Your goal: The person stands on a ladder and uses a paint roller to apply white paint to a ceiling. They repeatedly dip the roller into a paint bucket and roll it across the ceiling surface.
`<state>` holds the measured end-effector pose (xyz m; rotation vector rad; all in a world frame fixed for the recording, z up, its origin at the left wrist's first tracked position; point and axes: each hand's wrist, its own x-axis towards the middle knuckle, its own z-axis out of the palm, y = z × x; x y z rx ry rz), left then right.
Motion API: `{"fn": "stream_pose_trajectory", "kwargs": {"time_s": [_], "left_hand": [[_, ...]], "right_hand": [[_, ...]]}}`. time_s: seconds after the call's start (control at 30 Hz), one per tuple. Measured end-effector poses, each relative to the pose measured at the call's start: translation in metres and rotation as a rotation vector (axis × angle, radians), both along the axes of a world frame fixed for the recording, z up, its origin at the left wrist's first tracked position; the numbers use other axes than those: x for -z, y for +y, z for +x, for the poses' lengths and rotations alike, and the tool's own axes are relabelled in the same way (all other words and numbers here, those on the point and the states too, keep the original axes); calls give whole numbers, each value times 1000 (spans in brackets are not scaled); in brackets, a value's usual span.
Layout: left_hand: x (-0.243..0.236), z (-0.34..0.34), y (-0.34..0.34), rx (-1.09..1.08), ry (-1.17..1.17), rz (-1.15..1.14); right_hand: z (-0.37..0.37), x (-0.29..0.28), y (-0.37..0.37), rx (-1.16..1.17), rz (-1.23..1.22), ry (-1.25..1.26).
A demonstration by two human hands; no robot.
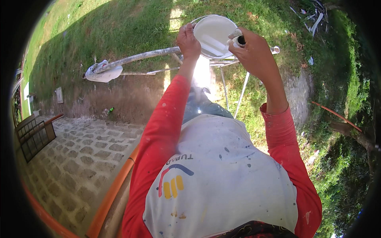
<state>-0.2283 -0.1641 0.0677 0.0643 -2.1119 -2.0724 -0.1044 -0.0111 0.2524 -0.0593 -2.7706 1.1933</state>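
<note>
Ahead of me, at the top middle, is a round white bucket (204, 29) with a thin wire handle and whitish contents. A pale elongated shape lies inside it, too unclear to name. My left hand (189, 43) is closed on the bucket's left rim. On the right side of the bucket my right hand (252, 53) wraps its fingers round a white-smeared tube (241, 40) with a dark, hollow-looking end. The rest of that tube is hidden by the hand. Both forearms are stretched forward in red sleeves.
A paint-spotted pole (139, 56) runs leftward from beside the bucket, with a white-coated piece (104, 72) at its far end. Thin pale legs (241, 95) stand beneath the bucket. An orange rail (115, 190) and stone paving (87, 150) lie left; grass (131, 23) is beyond.
</note>
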Motion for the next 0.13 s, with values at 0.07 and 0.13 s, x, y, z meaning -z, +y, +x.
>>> {"fn": "stream_pose_trajectory", "kwargs": {"time_s": [0.07, 0.13], "left_hand": [[-1, 1, 2, 1, 1, -5], [-3, 1, -2, 20, -14, -63]], "right_hand": [[2, -6, -4, 22, 41, -96], [2, -10, -11, 16, 50, -115]]}}
